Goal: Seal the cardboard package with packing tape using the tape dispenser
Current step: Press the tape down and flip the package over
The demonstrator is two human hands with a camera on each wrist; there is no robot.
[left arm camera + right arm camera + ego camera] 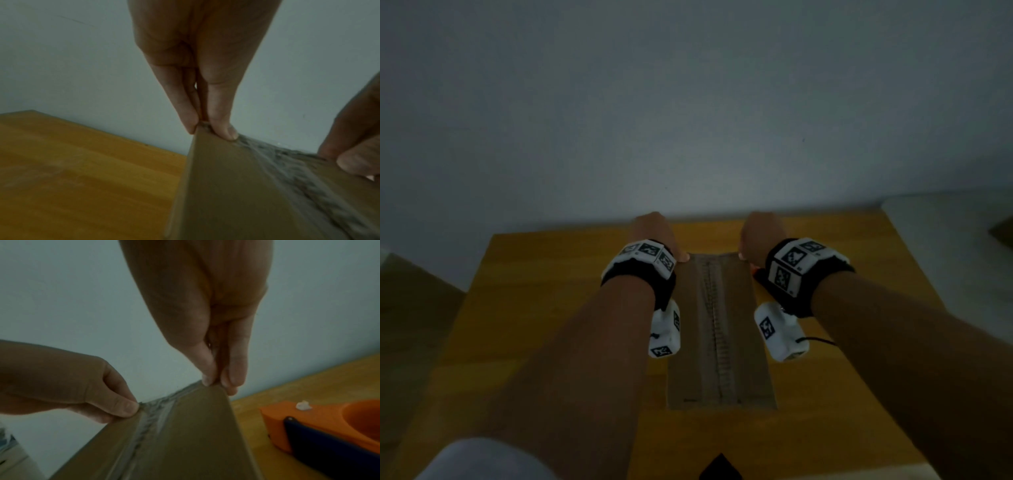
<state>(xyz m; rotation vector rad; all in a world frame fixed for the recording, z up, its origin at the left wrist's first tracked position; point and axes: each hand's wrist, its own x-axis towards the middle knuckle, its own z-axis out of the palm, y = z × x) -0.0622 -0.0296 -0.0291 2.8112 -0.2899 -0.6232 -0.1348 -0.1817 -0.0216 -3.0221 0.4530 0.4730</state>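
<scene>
Head view: my two forearms reach forward over the wooden bench (524, 308), and between them lies the cardboard package (719, 329), long and flat, with a rough grey strip running down its middle. My left hand (654, 233) sits at the far left corner of the package and my right hand (760, 233) at the far right corner; both wrists wear bands with black-and-white markers.

From the left wrist I see my thumb and fingers (222, 123) pinching that corner of the package (236, 194), with my other hand (357, 154) gripping the far edge at the picture's right side.

From the right wrist, my thumb (207, 369) and fingers are closed on the opposite corner of the package (185, 434), and my left hand (72, 382) nips the edge right at the grey strip. The orange tape dispenser (308, 421), with a dark part along its side, rests on the bench (308, 386) just beside the package, on my right, touched by neither hand.
</scene>
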